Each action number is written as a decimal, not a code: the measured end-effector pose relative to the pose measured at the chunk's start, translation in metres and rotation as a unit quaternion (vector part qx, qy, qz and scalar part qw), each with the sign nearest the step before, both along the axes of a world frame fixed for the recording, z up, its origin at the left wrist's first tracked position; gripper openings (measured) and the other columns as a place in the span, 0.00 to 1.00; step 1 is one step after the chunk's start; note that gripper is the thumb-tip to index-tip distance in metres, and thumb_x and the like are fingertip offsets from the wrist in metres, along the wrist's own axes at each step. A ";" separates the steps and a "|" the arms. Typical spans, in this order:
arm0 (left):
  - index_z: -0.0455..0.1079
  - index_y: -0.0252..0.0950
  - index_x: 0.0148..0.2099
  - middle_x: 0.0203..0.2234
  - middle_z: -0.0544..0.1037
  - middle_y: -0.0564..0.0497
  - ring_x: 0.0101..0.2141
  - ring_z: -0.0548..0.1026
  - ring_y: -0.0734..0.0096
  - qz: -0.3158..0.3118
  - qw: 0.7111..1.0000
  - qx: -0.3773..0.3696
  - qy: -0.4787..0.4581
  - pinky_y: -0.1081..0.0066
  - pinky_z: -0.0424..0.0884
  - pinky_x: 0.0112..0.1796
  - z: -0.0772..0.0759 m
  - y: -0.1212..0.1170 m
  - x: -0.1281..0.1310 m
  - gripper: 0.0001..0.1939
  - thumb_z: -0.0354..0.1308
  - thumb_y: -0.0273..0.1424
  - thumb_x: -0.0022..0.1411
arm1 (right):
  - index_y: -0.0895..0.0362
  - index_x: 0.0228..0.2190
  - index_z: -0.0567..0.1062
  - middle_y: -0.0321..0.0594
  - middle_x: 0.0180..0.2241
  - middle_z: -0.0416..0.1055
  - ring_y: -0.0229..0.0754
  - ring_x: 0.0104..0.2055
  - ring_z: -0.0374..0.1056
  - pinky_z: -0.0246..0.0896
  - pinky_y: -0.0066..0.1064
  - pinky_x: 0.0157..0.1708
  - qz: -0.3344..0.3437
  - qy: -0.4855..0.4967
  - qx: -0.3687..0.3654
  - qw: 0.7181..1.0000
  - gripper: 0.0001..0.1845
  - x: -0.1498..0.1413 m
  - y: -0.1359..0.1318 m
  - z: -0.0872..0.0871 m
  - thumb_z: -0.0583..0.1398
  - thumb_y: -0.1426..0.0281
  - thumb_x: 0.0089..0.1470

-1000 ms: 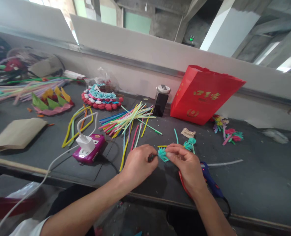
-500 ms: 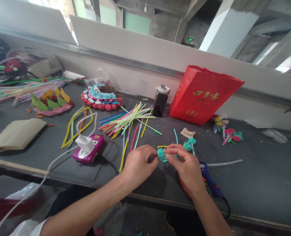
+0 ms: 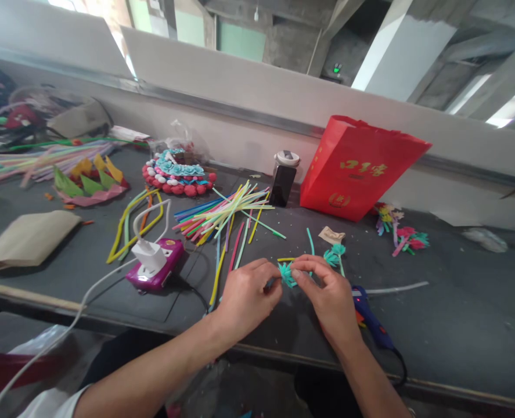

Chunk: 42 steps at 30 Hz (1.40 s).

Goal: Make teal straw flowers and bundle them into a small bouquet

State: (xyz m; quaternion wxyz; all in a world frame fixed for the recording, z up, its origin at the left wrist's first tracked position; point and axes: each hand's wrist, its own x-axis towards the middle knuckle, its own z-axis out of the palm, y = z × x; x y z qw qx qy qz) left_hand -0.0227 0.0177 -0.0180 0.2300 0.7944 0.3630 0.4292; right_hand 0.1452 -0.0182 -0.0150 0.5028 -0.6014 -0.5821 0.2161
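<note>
Between my two hands is a small teal pipe-cleaner flower (image 3: 287,274) with spread petals. My left hand (image 3: 252,293) pinches its left side with thumb and forefinger. From the right, the fingertips of my right hand (image 3: 327,290) press on the flower's other edge. Just beyond my right hand lie more teal flowers (image 3: 334,254), one with a pale green stem. A blue glue gun (image 3: 370,316) with a lit red light rests beside my right wrist, a clear glue stick (image 3: 396,288) reaching out behind it. A short yellow pipe cleaner (image 3: 285,259) lies behind the flower.
A heap of colourful pipe cleaners (image 3: 226,212) lies ahead on the left. A purple power strip (image 3: 157,267) with a white plug and cable sits left of my forearm. Farther back stand a phone (image 3: 283,186) against a cup and a red paper bag (image 3: 362,168). Finished flowers (image 3: 407,238) lie right.
Both hands stay at the teal flower, with only slight finger shifts. A dark gap inside my left hand's curl looks smaller now. The view drifts slightly.
</note>
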 end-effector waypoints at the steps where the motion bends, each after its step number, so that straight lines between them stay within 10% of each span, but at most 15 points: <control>1: 0.73 0.34 0.31 0.24 0.73 0.52 0.26 0.71 0.74 -0.001 1.000 0.002 -0.001 0.75 0.64 0.29 0.000 0.000 0.000 0.08 0.55 0.19 0.55 | 0.51 0.31 0.80 0.39 0.42 0.74 0.46 0.47 0.69 0.58 0.39 0.50 0.000 0.002 -0.002 1.000 0.05 0.000 0.000 0.000 0.64 0.64 0.54; 14: 0.73 0.34 0.33 0.25 0.74 0.52 0.26 0.71 0.74 -0.013 1.000 0.015 0.004 0.75 0.65 0.29 0.002 0.001 -0.001 0.08 0.54 0.20 0.57 | 0.55 0.34 0.80 0.41 0.37 0.78 0.46 0.41 0.71 0.63 0.38 0.44 0.029 0.212 -0.097 0.972 0.11 0.000 0.002 -0.003 0.67 0.62 0.48; 42: 0.73 0.35 0.33 0.25 0.75 0.50 0.28 0.72 0.72 -0.018 1.000 -0.014 0.006 0.73 0.65 0.30 0.002 0.001 -0.001 0.08 0.53 0.22 0.59 | 0.55 0.31 0.80 0.38 0.35 0.77 0.44 0.39 0.71 0.63 0.34 0.41 0.011 0.134 -0.057 0.989 0.07 -0.006 0.001 -0.002 0.65 0.64 0.51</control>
